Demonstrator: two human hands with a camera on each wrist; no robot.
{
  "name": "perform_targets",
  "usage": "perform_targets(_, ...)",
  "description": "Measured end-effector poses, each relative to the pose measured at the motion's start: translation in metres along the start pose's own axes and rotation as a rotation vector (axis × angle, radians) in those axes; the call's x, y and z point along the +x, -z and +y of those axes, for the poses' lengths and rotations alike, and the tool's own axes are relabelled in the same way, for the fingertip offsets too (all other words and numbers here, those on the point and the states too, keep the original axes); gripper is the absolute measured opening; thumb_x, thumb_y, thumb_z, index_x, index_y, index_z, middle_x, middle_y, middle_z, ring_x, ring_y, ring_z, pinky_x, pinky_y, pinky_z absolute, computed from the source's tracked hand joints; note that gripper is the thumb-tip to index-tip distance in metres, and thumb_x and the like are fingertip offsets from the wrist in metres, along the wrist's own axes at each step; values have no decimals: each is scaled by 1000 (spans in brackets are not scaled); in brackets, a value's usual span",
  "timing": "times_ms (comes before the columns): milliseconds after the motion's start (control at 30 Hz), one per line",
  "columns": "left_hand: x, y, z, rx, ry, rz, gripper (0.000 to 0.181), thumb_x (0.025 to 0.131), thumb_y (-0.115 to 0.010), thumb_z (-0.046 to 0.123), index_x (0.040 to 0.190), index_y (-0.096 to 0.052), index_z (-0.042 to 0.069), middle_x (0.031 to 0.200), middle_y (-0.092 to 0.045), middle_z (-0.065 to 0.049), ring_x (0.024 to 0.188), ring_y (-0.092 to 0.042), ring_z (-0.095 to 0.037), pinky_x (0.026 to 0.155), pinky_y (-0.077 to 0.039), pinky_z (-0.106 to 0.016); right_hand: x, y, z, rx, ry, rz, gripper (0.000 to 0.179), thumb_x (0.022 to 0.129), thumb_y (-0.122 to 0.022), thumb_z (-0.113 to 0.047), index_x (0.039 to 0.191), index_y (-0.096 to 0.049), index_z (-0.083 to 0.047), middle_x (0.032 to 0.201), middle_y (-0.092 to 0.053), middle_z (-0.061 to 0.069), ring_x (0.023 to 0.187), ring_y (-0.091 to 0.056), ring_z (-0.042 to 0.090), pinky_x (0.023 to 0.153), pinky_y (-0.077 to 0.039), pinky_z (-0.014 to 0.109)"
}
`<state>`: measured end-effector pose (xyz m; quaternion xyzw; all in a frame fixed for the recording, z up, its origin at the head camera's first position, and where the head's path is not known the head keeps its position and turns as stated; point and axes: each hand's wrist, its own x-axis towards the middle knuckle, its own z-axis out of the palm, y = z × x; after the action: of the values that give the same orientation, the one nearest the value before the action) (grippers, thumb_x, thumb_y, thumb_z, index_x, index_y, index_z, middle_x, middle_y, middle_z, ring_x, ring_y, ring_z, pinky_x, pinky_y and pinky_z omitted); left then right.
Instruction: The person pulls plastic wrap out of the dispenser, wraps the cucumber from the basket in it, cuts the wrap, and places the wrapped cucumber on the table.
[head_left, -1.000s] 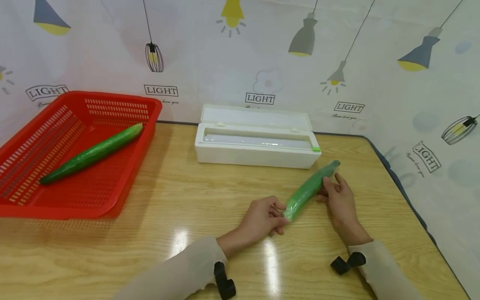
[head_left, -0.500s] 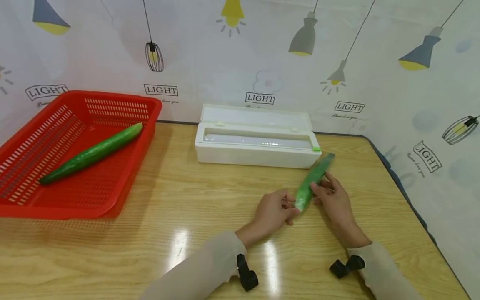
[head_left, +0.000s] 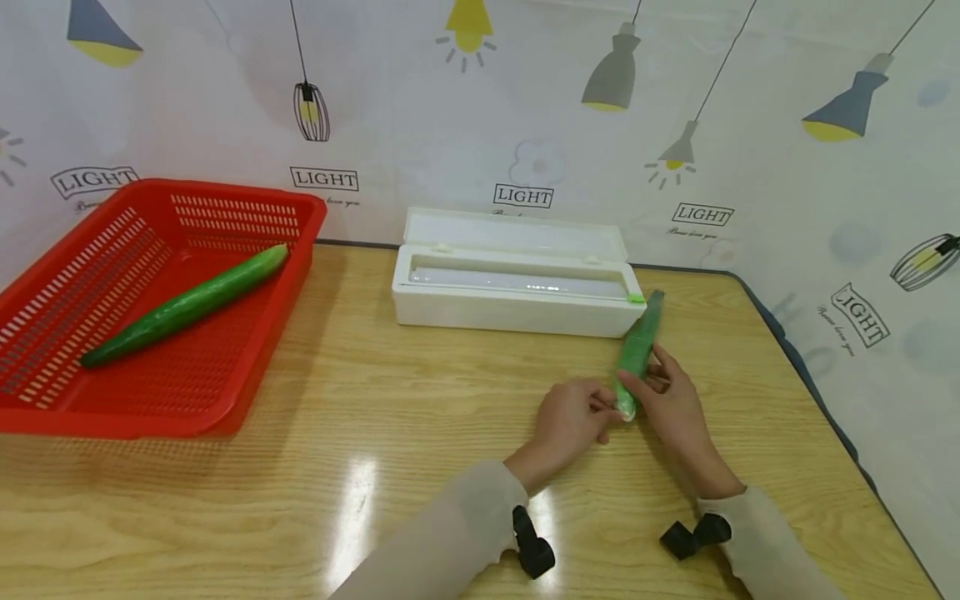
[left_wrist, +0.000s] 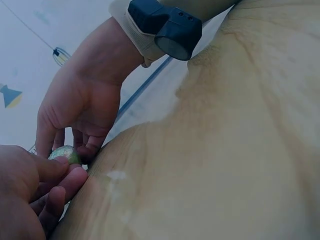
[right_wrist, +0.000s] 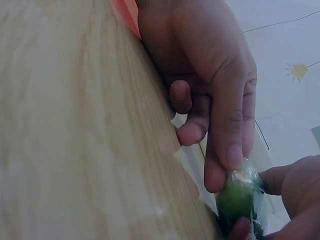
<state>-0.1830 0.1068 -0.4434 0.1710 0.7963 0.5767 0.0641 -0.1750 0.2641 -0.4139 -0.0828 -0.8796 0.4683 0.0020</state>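
A cucumber wrapped in clear cling film lies on the table at the right, its far end beside the white box. My left hand pinches its near end, where the film bunches up. Around its middle, my right hand holds it from the right, thumb on one side and fingers on the other. The right wrist view shows the wrapped end up close, with shiny film under the left thumb and fingertip. In the left wrist view only the cucumber's tip shows between both hands.
A white cling film box stands at the back with its lid raised and a roll inside. To the left, a red basket holds another cucumber. A patterned cloth wall borders the table behind and on the right.
The cucumber has swung to point more straight away from me, its near end moving right and its far end moving back and left. My left hand has followed rightward; the right hand stays nearly in place.
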Motion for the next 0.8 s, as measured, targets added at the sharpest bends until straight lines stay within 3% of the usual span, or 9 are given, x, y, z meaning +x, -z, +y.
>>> perform_targets(133, 2, -8, 2, 75, -22, 28, 12, 80, -79, 18, 88, -72, 13, 72, -67, 13, 42, -50, 6, 54, -42, -12, 1, 3, 3, -39, -3, 26, 82, 93, -59, -43, 153, -16, -5, 138, -39, 27, 122, -46, 35, 82, -42, 20)
perform_targets(267, 3, -11, 3, 175, -58, 31, 13, 81, -77, 22, 93, -74, 16, 76, -69, 14, 47, -52, 9, 58, -40, -10, 3, 5, 6, -78, 14, 82, 74, 93, -60, -40, 150, -27, -5, 133, -47, 24, 115, -51, 33, 76, -42, 15)
perform_targets(367, 3, -10, 4, 300, -136, -15, 19, 85, -74, 25, 104, -75, 21, 93, -71, 15, 71, -61, 8, 65, -42, -11, 4, 7, 8, -93, 24, 135, 66, 94, -60, -36, 147, -36, -6, 131, -51, 21, 112, -53, 31, 75, -41, 15)
perform_targets(500, 1, -9, 3, 413, -223, -106, 30, 92, -65, 25, 122, -67, 26, 118, -64, 15, 105, -58, 1, 74, -45, -17, 6, 10, 10, -99, 31, 181, 58, 95, -58, -33, 144, -42, -6, 131, -53, 19, 110, -53, 31, 78, -41, 21)
perform_targets(633, 2, -11, 3, 475, -247, -162, 36, 96, -58, 25, 132, -59, 28, 128, -58, 14, 111, -56, -3, 72, -46, -20, 8, 10, 12, -97, 28, 208, 55, 96, -56, -32, 142, -45, -6, 130, -54, 19, 108, -54, 30, 74, -41, 18)
perform_targets(800, 3, -14, 5, 543, -262, -183, 39, 98, -55, 26, 137, -54, 28, 135, -53, 12, 114, -54, -4, 65, -44, -17, 9, 11, 14, -100, 47, 229, 52, 96, -56, -31, 140, -48, -4, 130, -55, 18, 102, -54, 26, 65, -42, 13)
